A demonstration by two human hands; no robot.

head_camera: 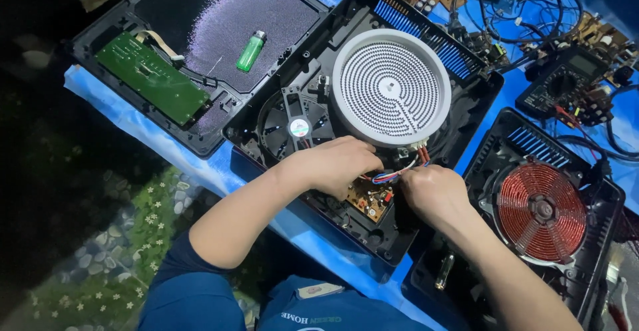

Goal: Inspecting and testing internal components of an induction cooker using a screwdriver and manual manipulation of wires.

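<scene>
- Left hand (333, 165) rests palm-down inside the open black cooker housing (466, 98), fingers curled together over the brown circuit board (369, 198) and touching the bundle of coloured wires (393, 175).
- Right hand (432, 191) sits just beside it, fingers bunched at the same wire bundle; whether they truly pinch a wire is hard to tell, as the knuckles hide the tips.
- These wires run from the board up to the base of the round white heating element (391, 86), which lies in the housing directly above both hands.
- Beside the element, left of it, sits a black cooling fan (296, 125).
- Further left lies the removed top panel (200, 11), carrying a green circuit board (153, 78) and a green lighter (251, 50).
- On the right stands a second opened cooker with a copper coil (539, 208).
- Above that lies a black multimeter (566, 81).
- Everything rests on a blue sheet (113, 98).
</scene>
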